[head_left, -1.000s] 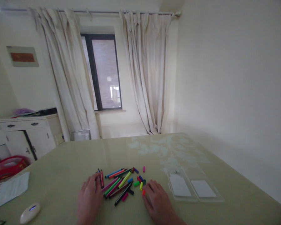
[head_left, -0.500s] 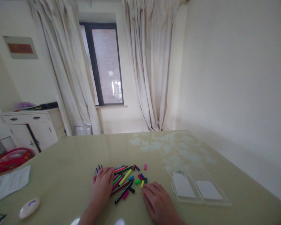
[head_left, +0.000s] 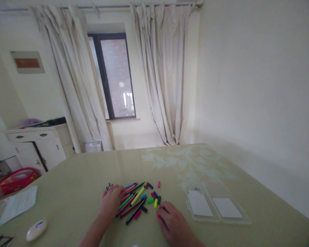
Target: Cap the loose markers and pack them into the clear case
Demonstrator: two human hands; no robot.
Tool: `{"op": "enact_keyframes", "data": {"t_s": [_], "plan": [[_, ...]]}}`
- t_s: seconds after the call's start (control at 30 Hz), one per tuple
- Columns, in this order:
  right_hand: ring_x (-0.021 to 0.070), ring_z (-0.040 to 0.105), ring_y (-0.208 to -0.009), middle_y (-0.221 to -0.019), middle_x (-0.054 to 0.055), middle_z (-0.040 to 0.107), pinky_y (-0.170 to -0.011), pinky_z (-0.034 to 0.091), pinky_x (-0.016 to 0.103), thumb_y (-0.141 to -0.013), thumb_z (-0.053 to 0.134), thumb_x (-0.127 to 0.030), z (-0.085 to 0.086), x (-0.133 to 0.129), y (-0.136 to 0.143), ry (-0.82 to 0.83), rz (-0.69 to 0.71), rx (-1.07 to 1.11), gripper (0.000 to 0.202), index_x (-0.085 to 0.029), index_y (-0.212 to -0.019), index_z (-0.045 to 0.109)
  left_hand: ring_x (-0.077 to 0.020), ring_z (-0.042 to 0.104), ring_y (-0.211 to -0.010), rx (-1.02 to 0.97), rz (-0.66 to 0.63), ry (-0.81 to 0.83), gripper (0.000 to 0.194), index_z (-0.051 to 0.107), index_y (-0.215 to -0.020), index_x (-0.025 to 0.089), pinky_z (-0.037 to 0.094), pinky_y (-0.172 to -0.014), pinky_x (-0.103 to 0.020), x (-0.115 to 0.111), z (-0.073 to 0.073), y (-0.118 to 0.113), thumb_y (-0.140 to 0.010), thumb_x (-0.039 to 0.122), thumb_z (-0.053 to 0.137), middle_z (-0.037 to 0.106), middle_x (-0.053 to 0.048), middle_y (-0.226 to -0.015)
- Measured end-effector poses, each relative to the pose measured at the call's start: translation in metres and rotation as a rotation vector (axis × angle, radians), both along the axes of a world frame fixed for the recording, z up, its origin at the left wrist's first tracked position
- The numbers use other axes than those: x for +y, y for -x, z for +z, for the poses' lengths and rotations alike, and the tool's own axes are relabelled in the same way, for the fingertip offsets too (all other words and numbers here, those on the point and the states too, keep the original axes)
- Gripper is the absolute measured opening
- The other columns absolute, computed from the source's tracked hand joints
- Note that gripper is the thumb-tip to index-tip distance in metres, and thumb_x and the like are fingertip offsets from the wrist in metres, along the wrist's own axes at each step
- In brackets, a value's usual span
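Observation:
Left of the pile, my left hand [head_left: 112, 200] is closed over several uncapped felt-tip pens, whose dark tips [head_left: 108, 187] poke out beyond its fingers; the palm side is hidden. Next to it lie loose pens, among them a yellow felt-tip pen [head_left: 137, 196], a green one [head_left: 126, 201] and a black one [head_left: 136, 211]. My right hand [head_left: 172, 219] rests on the table with bent fingers, an orange-red cap [head_left: 158, 216] showing at its fingertips. Just beyond it are loose caps, including a yellow cap [head_left: 156, 203], a dark green cap [head_left: 159, 200] and a pink cap [head_left: 159, 184].
A clear plastic case [head_left: 216, 219] lies opened flat on the right, with white cards inside. To the left are a white oval device [head_left: 36, 230], a pale sheet [head_left: 18, 205] and part of some glasses [head_left: 1, 241]. A red basket [head_left: 20, 180] stands beyond the table edge.
My right hand has come away slightly from the yellow cap, which now shows fully. My left hand has shifted slightly left, uncovering more of the green and magenta pens. The view has tilted up.

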State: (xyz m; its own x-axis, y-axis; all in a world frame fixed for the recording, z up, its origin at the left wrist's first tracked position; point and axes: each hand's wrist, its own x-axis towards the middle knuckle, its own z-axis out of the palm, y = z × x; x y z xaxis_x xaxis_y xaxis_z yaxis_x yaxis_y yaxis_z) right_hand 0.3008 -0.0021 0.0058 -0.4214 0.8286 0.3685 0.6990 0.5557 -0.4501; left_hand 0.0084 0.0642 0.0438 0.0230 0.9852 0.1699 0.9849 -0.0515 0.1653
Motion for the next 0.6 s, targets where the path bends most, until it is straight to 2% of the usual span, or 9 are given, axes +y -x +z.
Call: {"op": "enact_keyframes", "data": {"t_s": [0.17, 0.37, 0.43, 0.5, 0.6], "plan": [[0.0222, 0.068, -0.104, -0.109, 0.006, 0.072, -0.093, 0.056, 0.031, -0.095, 0.055, -0.004, -0.011, 0.006, 0.001, -0.033, 0.0, -0.028, 0.026, -0.022, -0.101, 0.073, -0.0242, 0.067, -0.111, -0.005, -0.013, -0.002, 0.023, 0.073, -0.099, 0.022, 0.043, -0.095, -0.035, 0.002, 0.001, 0.001, -0.099, 0.018, 0.05, 0.076, -0.007, -0.11], [0.0234, 0.068, -0.104, -0.109, 0.005, 0.072, -0.091, 0.057, 0.032, -0.092, 0.062, -0.001, -0.023, 0.012, 0.003, -0.046, -0.015, -0.078, 0.024, -0.021, -0.102, 0.072, -0.0228, 0.068, -0.105, -0.079, -0.035, -0.075, 0.027, 0.071, -0.099, 0.022, 0.047, -0.096, -0.035, -0.005, 0.01, 0.003, -0.101, 0.019, 0.044, 0.076, -0.007, -0.108], [0.024, 0.068, -0.103, -0.108, 0.005, 0.072, -0.09, 0.057, 0.033, -0.091, 0.064, 0.0, -0.025, 0.014, 0.004, -0.049, -0.021, -0.085, 0.024, -0.02, -0.102, 0.072, -0.024, 0.07, -0.104, -0.248, -0.042, -0.14, 0.026, 0.071, -0.098, 0.023, 0.05, -0.095, -0.037, -0.009, 0.008, -0.001, -0.099, 0.023, 0.045, 0.076, -0.008, -0.108], [0.0243, 0.068, -0.103, -0.107, 0.005, 0.072, -0.09, 0.056, 0.033, -0.091, 0.064, -0.001, -0.026, 0.015, 0.004, -0.068, -0.033, -0.085, 0.023, -0.021, -0.102, 0.071, -0.0252, 0.073, -0.099, -0.516, -0.054, -0.17, 0.025, 0.071, -0.098, 0.023, 0.055, -0.092, -0.038, -0.016, 0.002, -0.012, -0.096, 0.033, 0.048, 0.077, -0.008, -0.105], [0.0255, 0.067, -0.1, -0.103, 0.005, 0.073, -0.09, 0.055, 0.036, -0.094, 0.064, -0.006, -0.023, 0.014, 0.004, -0.11, -0.054, -0.094, 0.017, -0.022, -0.1, 0.07, -0.0265, 0.077, -0.092, -0.966, -0.134, -0.088, 0.037, 0.073, -0.102, 0.023, 0.061, -0.084, -0.037, -0.03, -0.011, -0.036, -0.089, 0.055, 0.059, 0.08, -0.007, -0.099]]}}
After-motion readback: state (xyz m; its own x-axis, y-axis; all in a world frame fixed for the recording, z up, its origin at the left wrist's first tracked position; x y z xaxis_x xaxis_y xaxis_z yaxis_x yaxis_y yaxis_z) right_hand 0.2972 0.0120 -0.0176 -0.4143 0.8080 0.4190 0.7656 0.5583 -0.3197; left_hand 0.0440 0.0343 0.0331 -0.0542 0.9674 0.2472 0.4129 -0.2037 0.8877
